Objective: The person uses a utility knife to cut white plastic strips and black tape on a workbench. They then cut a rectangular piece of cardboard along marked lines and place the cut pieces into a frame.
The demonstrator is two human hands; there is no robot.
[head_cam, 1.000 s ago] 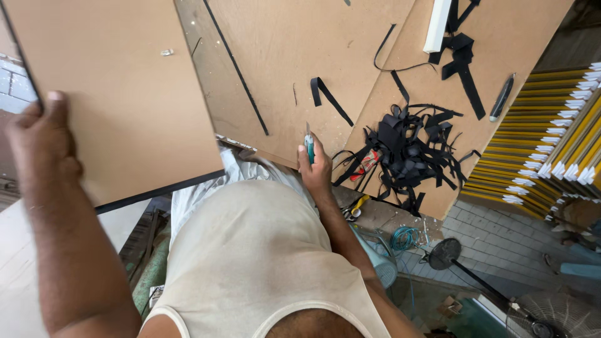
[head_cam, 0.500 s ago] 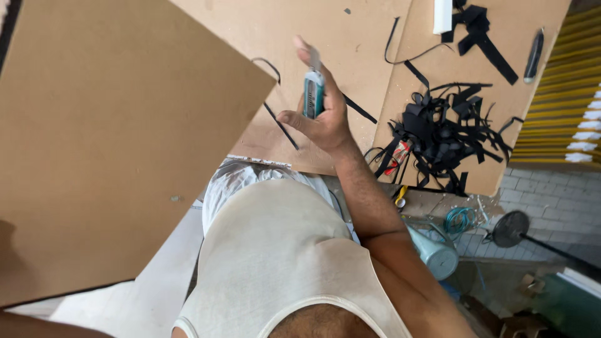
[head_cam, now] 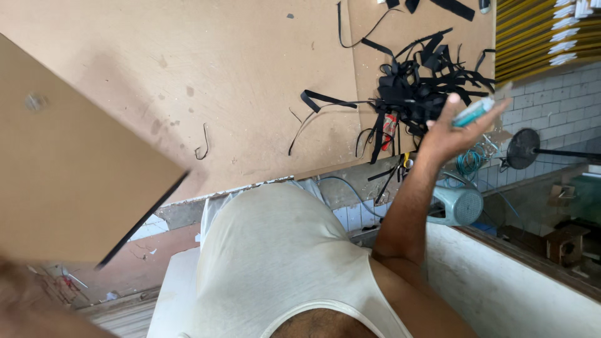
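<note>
Right hand [head_cam: 452, 134], right of centre: fingers closed around small teal tube [head_cam: 474, 112], held beside black strip pile [head_cam: 418, 94]. Left hand out of frame; brown board [head_cam: 69, 181] seen lower left.

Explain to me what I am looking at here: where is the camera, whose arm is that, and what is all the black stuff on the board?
There is no machine here. The camera sits on a person's head and looks straight down, so you see their own body in a pale sleeveless vest at the bottom of the picture. The arm reaching up on the right is theirs, and the right hand has a small blue-green tube in its grip. On the left, a flat brown board with a dark edge is lifted close to the camera; the left hand is only a blur at the bottom left corner, so I cannot tell how it grips. Beneath lies a large brown worktop. On it sits a tangled heap of black strips, with a few loose strips nearby. A light blue can stands below the table edge.
</note>
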